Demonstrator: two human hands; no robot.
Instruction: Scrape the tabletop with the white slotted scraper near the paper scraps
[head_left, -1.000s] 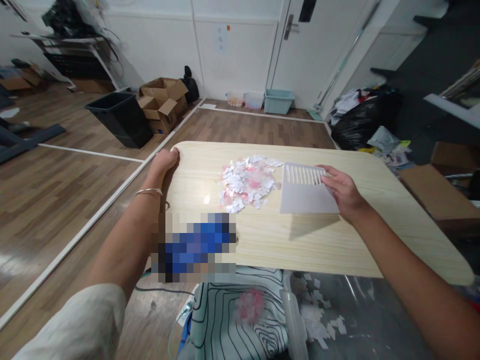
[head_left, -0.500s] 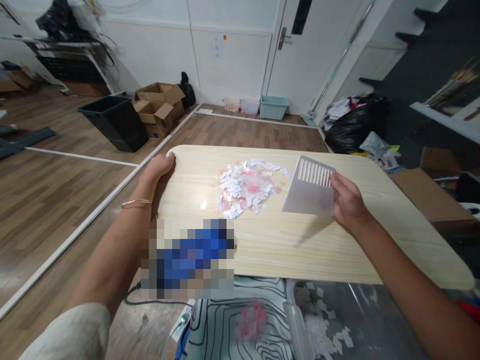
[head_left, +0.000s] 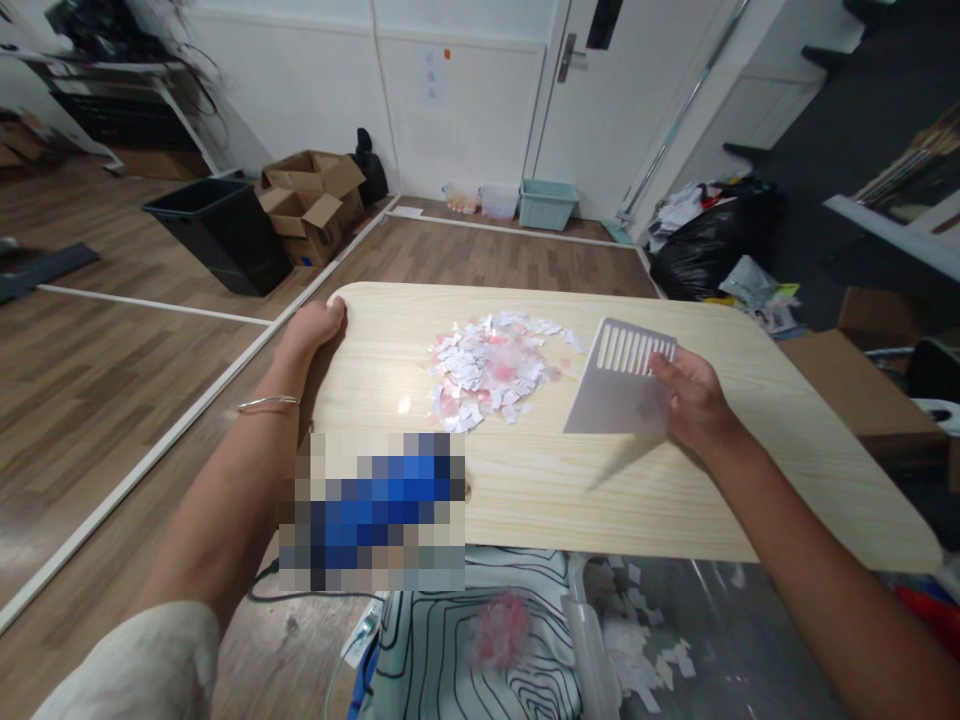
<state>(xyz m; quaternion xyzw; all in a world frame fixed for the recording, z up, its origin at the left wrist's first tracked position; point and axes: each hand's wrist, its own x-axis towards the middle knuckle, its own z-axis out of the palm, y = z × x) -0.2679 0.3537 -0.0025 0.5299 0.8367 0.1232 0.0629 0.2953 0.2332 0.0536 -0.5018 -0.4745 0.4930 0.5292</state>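
At the far left corner of a pale wooden tabletop (head_left: pixel 525 490), my left hand (head_left: pixel 319 320) is closed round the edge, some fingers hidden. My right hand (head_left: pixel 694 400) grips a whitish, flat plastic scraper (head_left: pixel 619 400) by its right side, thumb on top. A row of slots runs along the scraper's far part, and its wide plain edge points toward me and to the left. It is tilted above the table and casts a shadow. To its left lies a loose heap of white paper scraps (head_left: pixel 472 365) mixed with pinkish, see-through bits.
A blurred-out blue item (head_left: pixel 382 500) with a cable is at the table's near left. Below the near edge are a clear bin (head_left: pixel 592 650) with paper scraps and a pink clump (head_left: pixel 501 630) on striped cloth. A black bin (head_left: pixel 225 240) and cardboard boxes (head_left: pixel 311 195) stand beyond.
The scraper has turned slightly in my right hand's hold, and the thumb now lies over its slotted part. My left hand stays at the table corner; the view has shifted slightly.
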